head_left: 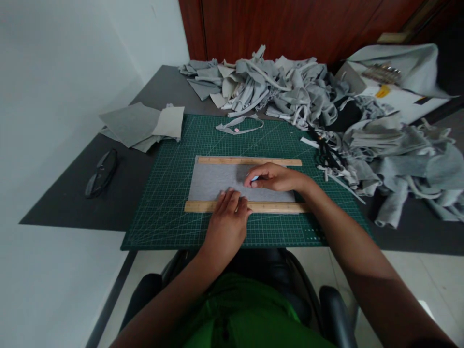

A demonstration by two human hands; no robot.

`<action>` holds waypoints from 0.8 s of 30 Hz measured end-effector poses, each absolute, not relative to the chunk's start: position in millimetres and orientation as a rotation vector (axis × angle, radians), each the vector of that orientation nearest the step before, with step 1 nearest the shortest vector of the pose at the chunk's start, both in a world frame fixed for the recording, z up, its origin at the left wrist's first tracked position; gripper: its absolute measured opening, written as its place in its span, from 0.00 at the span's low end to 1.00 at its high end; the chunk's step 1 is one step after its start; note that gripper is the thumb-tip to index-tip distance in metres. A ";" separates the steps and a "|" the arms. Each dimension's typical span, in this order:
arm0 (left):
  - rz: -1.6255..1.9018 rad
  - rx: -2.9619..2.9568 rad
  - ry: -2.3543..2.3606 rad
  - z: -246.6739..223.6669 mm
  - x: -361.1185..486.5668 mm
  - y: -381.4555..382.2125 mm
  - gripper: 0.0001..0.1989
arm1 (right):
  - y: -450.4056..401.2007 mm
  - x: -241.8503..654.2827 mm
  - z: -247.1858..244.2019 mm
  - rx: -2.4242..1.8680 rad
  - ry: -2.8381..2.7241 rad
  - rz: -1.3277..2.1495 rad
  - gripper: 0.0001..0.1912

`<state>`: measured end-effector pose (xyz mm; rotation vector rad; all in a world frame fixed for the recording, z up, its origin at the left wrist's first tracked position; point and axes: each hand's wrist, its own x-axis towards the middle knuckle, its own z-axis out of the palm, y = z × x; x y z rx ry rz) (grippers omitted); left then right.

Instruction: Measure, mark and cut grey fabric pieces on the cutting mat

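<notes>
A piece of grey fabric (213,181) lies flat on the green cutting mat (170,169). One wooden ruler (253,161) rests along its far edge, and a second wooden ruler (275,207) along its near edge. My left hand (229,220) presses down on the near ruler, fingers spread over it and onto the fabric. Above the middle of the fabric, my right hand (273,178) is closed in a pinch around a small pale, bluish-white object (254,178), mostly hidden by the fingers.
Grey fabric scraps (253,82) are heaped at the back and right. A looped strip (250,126) lies on the mat. Black scissors (328,152) are at the right, glasses (101,174) and fabric pieces (137,123) at the left. A white box (398,99) stands back right.
</notes>
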<state>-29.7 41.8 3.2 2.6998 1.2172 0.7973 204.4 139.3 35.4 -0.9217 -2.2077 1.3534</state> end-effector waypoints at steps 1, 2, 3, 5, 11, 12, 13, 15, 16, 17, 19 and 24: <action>0.797 2.696 1.218 3.4 -29.7 42.1 0.11 | 139.5 204.6 34.7 -0.919 -2.203 1.357 0.10; 0.798 2.693 1.218 3.5 -29.8 42.4 0.11 | 139.6 204.7 34.2 -0.912 -2.202 1.358 0.10; 0.800 2.692 1.217 3.7 -29.8 42.6 0.11 | 139.7 204.7 33.7 -0.905 -2.204 1.355 0.10; 0.806 2.694 1.211 4.0 -29.9 42.9 0.11 | 139.6 204.5 33.1 -0.900 -2.215 1.340 0.10; 0.800 2.680 1.204 5.8 -29.9 42.9 0.11 | 138.4 203.8 33.2 -0.904 -2.202 1.323 0.10; 0.801 2.678 1.204 6.1 -29.8 42.9 0.11 | 138.2 203.7 33.3 -0.910 -2.196 1.328 0.10; 0.803 2.676 1.205 6.4 -29.7 42.9 0.11 | 138.1 203.7 33.5 -0.916 -2.194 1.333 0.10; 0.804 2.668 1.206 6.8 -29.6 42.9 0.11 | 137.9 203.5 33.7 -0.920 -2.190 1.335 0.09; 0.804 2.663 1.207 6.9 -29.6 42.9 0.11 | 137.8 203.4 33.7 -0.919 -2.190 1.335 0.10; 0.805 2.659 1.207 7.0 -29.6 43.0 0.10 | 137.7 203.3 33.7 -0.918 -2.191 1.334 0.10; 0.806 2.659 1.204 6.8 -29.6 43.2 0.10 | 137.6 203.2 33.5 -0.923 -2.193 1.335 0.10; 0.810 2.675 1.206 4.4 -29.6 43.8 0.11 | 138.1 203.5 32.6 -0.910 -2.195 1.328 0.10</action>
